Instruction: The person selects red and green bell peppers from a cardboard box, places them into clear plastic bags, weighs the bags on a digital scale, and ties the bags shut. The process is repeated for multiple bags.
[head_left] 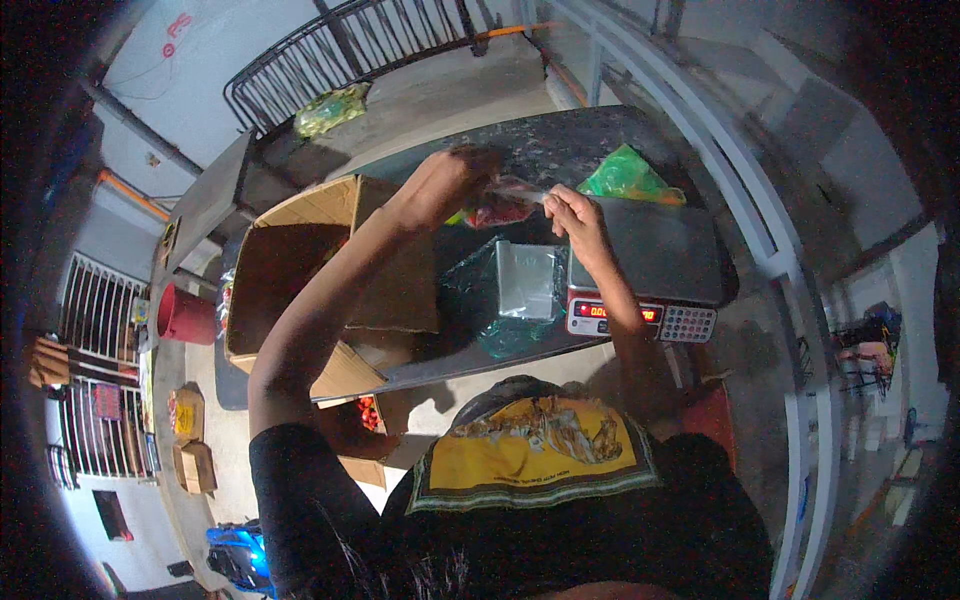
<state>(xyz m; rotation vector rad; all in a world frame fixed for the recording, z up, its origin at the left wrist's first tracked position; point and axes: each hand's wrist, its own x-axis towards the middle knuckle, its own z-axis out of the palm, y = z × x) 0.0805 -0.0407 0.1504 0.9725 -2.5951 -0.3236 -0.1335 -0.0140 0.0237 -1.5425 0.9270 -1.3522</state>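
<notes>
A clear plastic bag with red contents (500,210) hangs between my two hands over the dark table. My right hand (577,215) is closed, pinching the twisted clear plastic at the bag's right end. Up and to the left, my left hand (445,185) is closed beside the bag's other side; its fingertips are dark and partly hidden, but they appear to grip the plastic. A digital scale (650,250) with a red lit display stands under and beside my right forearm. Left of it lies a stack of flat clear bags (530,280).
An open cardboard box (385,300) stands on the table's left, beneath my left forearm. A green plastic bag (630,178) lies behind the scale. Below the table edge, another box (362,470) holds red items. A metal frame (770,240) rises at the right; a red bucket (187,315) stands left.
</notes>
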